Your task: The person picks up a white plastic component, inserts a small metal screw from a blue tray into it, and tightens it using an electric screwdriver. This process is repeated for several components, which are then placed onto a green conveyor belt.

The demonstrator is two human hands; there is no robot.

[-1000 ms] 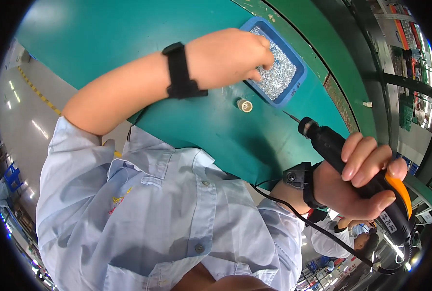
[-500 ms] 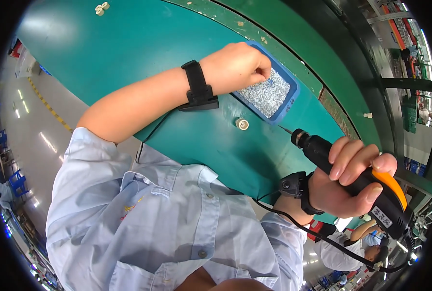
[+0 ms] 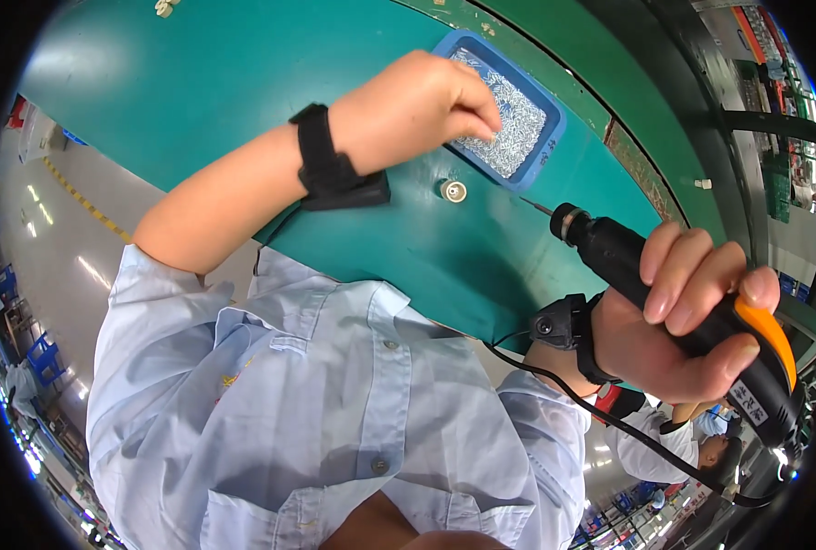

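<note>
My right hand (image 3: 669,316) is wrapped round a black electric screwdriver (image 3: 611,249) with an orange lever. Its thin bit points up and left, towards the tray's near corner. Above the left part of a blue tray (image 3: 549,147) is my left hand (image 3: 417,105), thumb and fingertips pinched together; whatever lies between them is too small to make out. The tray holds a heap of small silvery screws (image 3: 518,124). Between my hands, on the green tabletop (image 3: 353,252), stands a small whitish round fitting (image 3: 454,191) with a hole in its top.
More pale small fittings (image 3: 165,7) lie at the far left of the table. A green ledge (image 3: 600,73) runs along the far side. The screwdriver's black cable (image 3: 783,472) hangs at right. Behind it, a person in white (image 3: 651,445) sits nearby.
My left hand has lifted back from the screws and moved left, still pinched. The screwdriver has shifted slightly right. Tray and fitting appear higher in the view.
</note>
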